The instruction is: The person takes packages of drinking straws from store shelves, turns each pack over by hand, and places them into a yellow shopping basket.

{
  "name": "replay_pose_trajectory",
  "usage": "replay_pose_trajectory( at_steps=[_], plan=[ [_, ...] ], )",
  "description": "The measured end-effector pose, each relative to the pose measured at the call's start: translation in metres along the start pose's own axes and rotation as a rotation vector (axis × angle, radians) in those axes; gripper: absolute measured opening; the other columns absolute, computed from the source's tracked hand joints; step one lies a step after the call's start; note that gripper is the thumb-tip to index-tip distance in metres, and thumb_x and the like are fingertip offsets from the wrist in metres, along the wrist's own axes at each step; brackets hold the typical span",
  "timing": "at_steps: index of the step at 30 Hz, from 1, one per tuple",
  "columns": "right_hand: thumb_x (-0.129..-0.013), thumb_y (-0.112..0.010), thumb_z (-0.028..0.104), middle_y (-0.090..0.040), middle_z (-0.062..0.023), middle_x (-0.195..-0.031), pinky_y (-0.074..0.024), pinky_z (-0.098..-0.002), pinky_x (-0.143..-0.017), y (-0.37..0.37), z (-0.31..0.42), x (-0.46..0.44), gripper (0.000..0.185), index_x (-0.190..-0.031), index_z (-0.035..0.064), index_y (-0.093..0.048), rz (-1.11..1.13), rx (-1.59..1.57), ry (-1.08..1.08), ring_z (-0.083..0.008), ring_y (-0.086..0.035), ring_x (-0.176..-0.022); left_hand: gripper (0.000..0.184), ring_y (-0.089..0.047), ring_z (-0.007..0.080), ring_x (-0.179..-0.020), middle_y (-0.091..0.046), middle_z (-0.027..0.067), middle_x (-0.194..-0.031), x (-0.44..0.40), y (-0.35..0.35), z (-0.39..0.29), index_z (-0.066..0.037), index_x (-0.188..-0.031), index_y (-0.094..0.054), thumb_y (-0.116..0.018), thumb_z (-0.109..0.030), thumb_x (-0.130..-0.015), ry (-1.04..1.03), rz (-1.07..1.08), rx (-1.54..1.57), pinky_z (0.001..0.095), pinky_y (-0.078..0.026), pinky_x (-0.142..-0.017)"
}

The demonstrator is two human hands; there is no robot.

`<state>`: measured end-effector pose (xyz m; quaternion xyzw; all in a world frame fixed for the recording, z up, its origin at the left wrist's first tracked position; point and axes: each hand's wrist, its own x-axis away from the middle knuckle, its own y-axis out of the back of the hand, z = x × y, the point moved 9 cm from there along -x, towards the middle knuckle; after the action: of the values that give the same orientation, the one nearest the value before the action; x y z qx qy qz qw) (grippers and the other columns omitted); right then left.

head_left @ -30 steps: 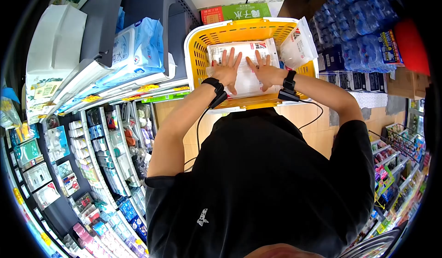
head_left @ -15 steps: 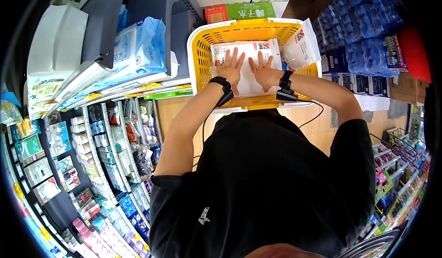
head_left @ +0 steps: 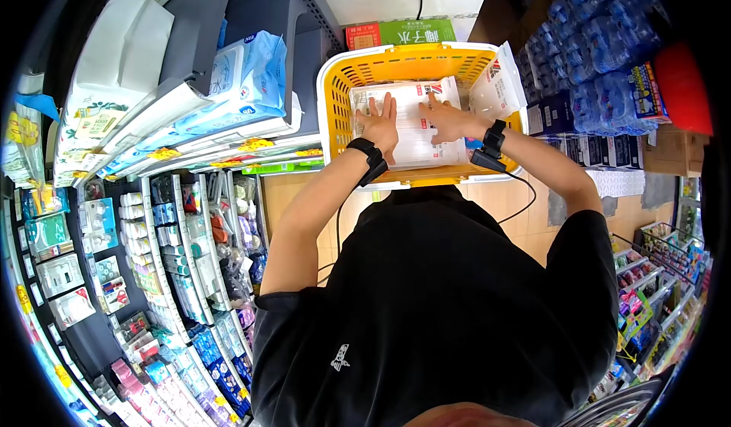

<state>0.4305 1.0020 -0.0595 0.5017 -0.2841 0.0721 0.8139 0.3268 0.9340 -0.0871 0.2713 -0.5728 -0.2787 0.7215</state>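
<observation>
Left grip point(head_left: 379, 130) noted palm down with fingers apart, laid over the left part of a white pack point(head_left: 415, 145). Right grip point(head_left: 453, 124) noted over the right part of that pack, fingers apart and pointing inward, thumb spread toward the person; whether its palm touches cannot be told. Pack lies flat inside a yellow basket point(head_left: 426, 176) with a white rim, its printed end away from the person. One white bag point(head_left: 497, 92), with red and black print, leans upright at the basket's right end. Something blue shows near the right wrist, too small to identify. Each wrist carries a black band point(head_left: 365, 155) with a cable. Beyond the basket, near the wall, stands a red and green box point(head_left: 411, 32). Left of it, blue wipes point(head_left: 263, 76) lie on a grey shelf. Right of it, bottles point(head_left: 598, 54) are stacked in wrapped blocks above a brown carton point(head_left: 674, 153).
</observation>
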Motion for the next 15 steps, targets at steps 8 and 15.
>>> replay_pose_trajectory(
  at_steps=[8, 15],
  plan=[
    [-0.075, -0.079, 0.026, -0.019, -0.0462, -0.149, -0.0408, -0.0448, -0.108, -0.016, -0.004, -0.014, 0.099, -0.152, -0.0037, -0.025, -0.002, 0.003, -0.055, -0.0536, -0.048, -0.126, 0.166, -0.004, 0.0484, -0.15, 0.017, 0.0145, -0.165, 0.008, 0.005, 0.001, -0.003, -0.156, 0.015, -0.094, -0.06, -0.045, 0.024, 0.088, 0.071, 0.0682, -0.028, -0.11],
    [-0.086, -0.069, 0.038, -0.037, -0.0392, -0.146, -0.0474, -0.0401, -0.099, 0.04, 0.018, 0.023, 0.081, -0.148, -0.0044, -0.036, -0.073, -0.13, -0.106, -0.0445, -0.061, -0.114, 0.15, -0.016, 0.044, -0.149, 0.005, 0.0235, -0.164, 0.039, 0.04, 0.021, 0.004, -0.156, 0.001, -0.084, -0.069, -0.056, -0.158, -0.047, 0.369, 0.0556, -0.029, -0.115]
  ],
)
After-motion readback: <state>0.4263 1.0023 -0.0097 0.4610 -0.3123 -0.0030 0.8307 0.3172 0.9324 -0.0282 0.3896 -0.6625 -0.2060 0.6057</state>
